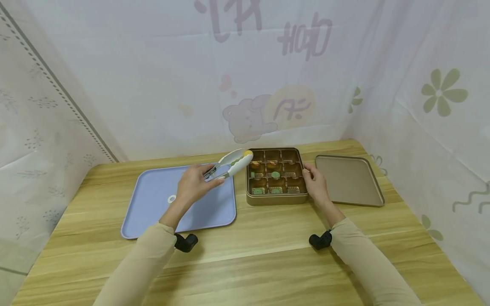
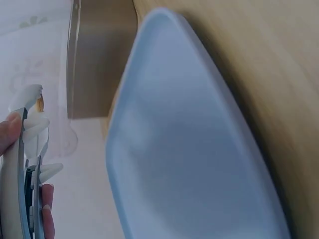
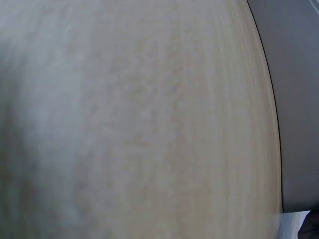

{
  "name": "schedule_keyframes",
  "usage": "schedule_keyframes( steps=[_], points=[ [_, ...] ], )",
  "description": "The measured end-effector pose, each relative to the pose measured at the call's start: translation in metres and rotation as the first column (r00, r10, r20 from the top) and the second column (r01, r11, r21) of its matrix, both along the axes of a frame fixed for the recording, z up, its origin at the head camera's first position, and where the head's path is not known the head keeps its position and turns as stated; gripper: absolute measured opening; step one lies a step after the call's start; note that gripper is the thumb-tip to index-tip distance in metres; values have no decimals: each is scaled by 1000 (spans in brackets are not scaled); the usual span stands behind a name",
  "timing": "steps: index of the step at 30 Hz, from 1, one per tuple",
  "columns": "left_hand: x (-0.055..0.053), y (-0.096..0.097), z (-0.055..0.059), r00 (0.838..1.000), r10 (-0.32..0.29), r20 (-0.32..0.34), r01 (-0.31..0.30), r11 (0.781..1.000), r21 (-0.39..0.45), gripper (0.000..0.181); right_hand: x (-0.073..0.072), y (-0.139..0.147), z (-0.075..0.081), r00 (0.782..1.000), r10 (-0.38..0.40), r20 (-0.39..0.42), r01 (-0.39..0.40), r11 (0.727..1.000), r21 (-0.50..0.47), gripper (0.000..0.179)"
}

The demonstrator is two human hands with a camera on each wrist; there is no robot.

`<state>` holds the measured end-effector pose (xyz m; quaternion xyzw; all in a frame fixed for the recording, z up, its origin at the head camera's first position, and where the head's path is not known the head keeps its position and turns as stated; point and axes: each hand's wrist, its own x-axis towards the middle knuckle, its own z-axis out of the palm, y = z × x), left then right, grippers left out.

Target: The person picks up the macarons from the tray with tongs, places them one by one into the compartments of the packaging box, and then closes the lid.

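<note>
My left hand (image 1: 192, 183) holds metal tongs (image 2: 12, 184) with white scalloped tips (image 1: 238, 166). A small yellow-orange piece (image 1: 248, 153) is pinched between those tips, above the back left corner of a bronze-coloured square box (image 1: 276, 199). Inside the box a brown divided insert (image 1: 289, 156) has several compartments, some with green round pieces (image 1: 275, 174) and orange ones (image 1: 272, 162). My right hand (image 1: 316, 183) grips the box's right side, its thumb near the rim. That hand is hardly visible in the right wrist view.
A blue tray (image 1: 153, 216) lies left of the box with a small white ring (image 1: 171, 198) on it. The flat bronze lid (image 1: 348, 178) rests to the right. White printed cloth (image 1: 153, 85) hangs behind the wooden table (image 1: 249, 263).
</note>
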<state>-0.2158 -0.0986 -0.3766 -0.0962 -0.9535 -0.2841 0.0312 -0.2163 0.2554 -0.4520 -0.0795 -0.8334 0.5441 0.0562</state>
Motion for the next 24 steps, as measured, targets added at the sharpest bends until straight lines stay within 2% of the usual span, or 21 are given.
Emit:
schedule_keyframes(
  steps=[13, 24],
  points=[
    [-19, 46, -1, 998, -59, 4, 59, 998, 8, 60, 0, 0, 0, 1000, 6, -18, -7, 1000, -18, 43],
    [-32, 79, -1, 994, -97, 42, 97, 995, 0, 62, 0, -1, 1, 1000, -4, -24, 4, 1000, 8, 43]
  ],
)
